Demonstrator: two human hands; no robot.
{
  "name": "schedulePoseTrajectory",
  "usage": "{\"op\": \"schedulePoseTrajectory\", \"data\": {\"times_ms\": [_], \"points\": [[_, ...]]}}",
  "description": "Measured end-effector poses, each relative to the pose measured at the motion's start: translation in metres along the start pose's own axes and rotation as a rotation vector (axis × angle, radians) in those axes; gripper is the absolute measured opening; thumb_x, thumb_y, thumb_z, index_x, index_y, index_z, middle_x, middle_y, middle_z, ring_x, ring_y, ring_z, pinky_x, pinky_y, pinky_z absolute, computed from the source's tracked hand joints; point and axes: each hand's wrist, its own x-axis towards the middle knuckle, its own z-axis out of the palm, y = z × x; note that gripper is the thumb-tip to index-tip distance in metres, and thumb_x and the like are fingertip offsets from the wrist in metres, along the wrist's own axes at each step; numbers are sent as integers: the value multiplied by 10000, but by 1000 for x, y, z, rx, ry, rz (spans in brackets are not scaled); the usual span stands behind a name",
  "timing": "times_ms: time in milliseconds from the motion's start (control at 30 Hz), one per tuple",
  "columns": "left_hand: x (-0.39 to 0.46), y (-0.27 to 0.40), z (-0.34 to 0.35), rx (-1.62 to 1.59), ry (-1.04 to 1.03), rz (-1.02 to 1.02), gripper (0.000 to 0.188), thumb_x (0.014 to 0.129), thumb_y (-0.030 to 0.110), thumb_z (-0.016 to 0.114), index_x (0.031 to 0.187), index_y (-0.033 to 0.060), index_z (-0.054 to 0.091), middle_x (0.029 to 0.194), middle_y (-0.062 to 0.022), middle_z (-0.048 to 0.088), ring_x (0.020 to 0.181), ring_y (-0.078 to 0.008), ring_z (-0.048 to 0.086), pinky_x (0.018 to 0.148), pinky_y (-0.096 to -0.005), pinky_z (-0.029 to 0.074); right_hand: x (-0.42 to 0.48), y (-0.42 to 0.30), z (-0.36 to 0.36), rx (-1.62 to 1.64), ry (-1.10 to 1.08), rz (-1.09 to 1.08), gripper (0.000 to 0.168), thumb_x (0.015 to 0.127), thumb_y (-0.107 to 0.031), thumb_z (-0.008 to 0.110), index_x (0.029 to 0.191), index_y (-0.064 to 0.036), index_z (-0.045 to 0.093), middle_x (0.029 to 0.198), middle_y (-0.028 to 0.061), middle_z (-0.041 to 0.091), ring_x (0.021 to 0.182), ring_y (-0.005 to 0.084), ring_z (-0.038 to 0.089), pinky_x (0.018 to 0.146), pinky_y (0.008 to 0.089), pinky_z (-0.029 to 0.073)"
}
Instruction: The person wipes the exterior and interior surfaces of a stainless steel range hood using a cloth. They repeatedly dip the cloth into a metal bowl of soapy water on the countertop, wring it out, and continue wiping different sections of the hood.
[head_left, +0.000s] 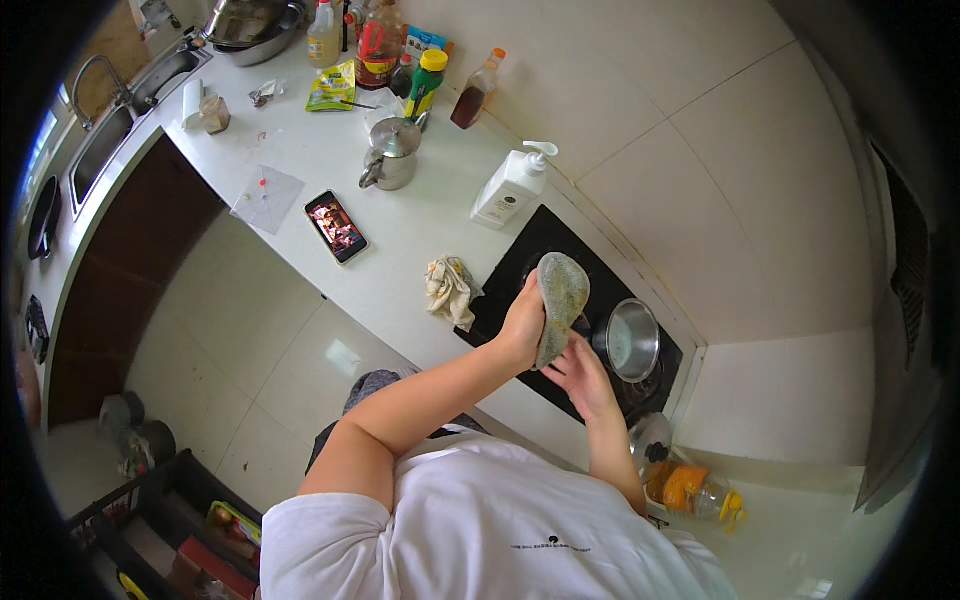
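Observation:
My left hand (526, 322) grips a grey-green scouring sponge or cloth pad (562, 289), raised over the black cooktop (501, 309). Just below the pad is my right hand (585, 379), its fingers apart and its fingertips near the pad's lower end; whether they touch it I cannot tell. A metal pot (632, 341) with some liquid or residue inside sits on the cooktop, to the right of the pad. Beside the cooktop's left side lies a crumpled cream cloth (450, 291). A white pump bottle (504, 193) stands near its upper corner.
A phone (337, 226) with a lit screen, a clear plastic sheet (268, 199) and a metal kettle (392, 154) are on the white counter. Sauce bottles (379, 49) stand farther back. Near my right forearm are a glass lid (651, 442) and a lying oil bottle (690, 487).

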Motion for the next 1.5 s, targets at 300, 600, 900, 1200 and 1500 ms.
{"op": "schedulePoseTrajectory", "data": {"times_ms": [300, 600, 900, 1200, 1500], "points": [[-22, 3, -7, -123, 7, -28, 541, 982, 516, 330, 1255, 79, 492, 1231, -84, 534, 1073, -232, 525, 968, -362, 396, 5, 23, -9, 233, -67, 57, 364, 950, -309, 507, 1258, -117, 484, 1222, 52, 573, 1103, 195, 553, 940, 388, 436], [-28, 4, -29, 295, 102, 156, 345, 923, 157, 580, 1241, 116, 452, 1141, -12, 556, 1056, -117, 525, 867, -308, 449, 6, 7, -17, 324, 68, -80, 366, 911, -223, 558, 1243, -74, 515, 1229, 54, 560, 1129, 180, 539, 949, 352, 442], [-27, 10, -36, 426, 134, 105, 389, 916, 64, 560, 1281, 95, 427, 1136, -52, 578, 993, -128, 574, 847, -292, 489, 0, -9, -12, 415, 4, -184, 447, 969, -333, 463, 1325, -66, 425, 1342, 94, 464, 1227, 236, 459, 1008, 408, 405], [-19, -9, -34, 1199, -226, 103, 558, 905, 202, 614, 1394, 95, 368, 1180, -101, 498, 980, -173, 519, 859, -296, 443, -14, -23, -7, 571, -127, -262, 569, 957, -494, 385, 1347, -80, 396, 1377, 153, 433, 1272, 342, 416, 1013, 571, 359], [-10, -7, -5, 1731, -330, 185, 572, 923, 313, 574, 1403, 63, 390, 1142, -171, 489, 936, -222, 508, 847, -294, 419, -5, -25, -4, 850, -268, -341, 529, 921, -453, 426, 1327, -113, 434, 1322, 76, 486, 1198, 234, 459, 995, 456, 361]]}}
